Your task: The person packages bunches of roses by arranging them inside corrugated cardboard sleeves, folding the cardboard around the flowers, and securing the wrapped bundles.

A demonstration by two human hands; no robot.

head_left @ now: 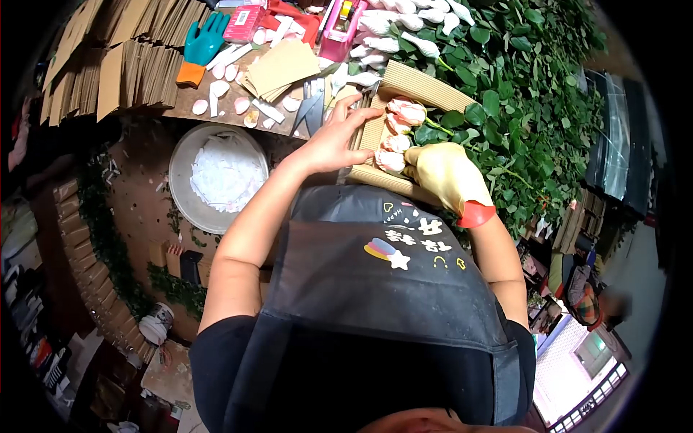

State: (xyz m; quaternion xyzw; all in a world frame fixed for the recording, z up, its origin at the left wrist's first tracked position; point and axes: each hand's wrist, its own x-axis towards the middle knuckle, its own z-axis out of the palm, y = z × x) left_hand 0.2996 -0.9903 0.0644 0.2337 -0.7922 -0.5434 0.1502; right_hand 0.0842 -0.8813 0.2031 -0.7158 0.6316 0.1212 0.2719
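Pale pink roses (406, 112) lie on a sheet of corrugated cardboard (426, 85) at the table's front edge, their leafy stems pointing right. My bare left hand (339, 140) rests at the cardboard's left edge, fingers apart, with the fingertips close to the rose heads. On my right hand (446, 172) is a pale yellow glove with a red cuff. It is beside the lower rose heads, over the stems; its fingers are curled and partly hidden, so what they hold cannot be made out. Grey scissors (310, 108) lie left of my left hand.
Leafy stems (520, 94) cover the table's right side, with white-wrapped rose heads (379, 45) at the back. Cardboard sheets (133, 76), a teal glove (205, 40), a pink tape dispenser (339, 32) and loose petals stand or lie left. Below is a round bin (218, 177).
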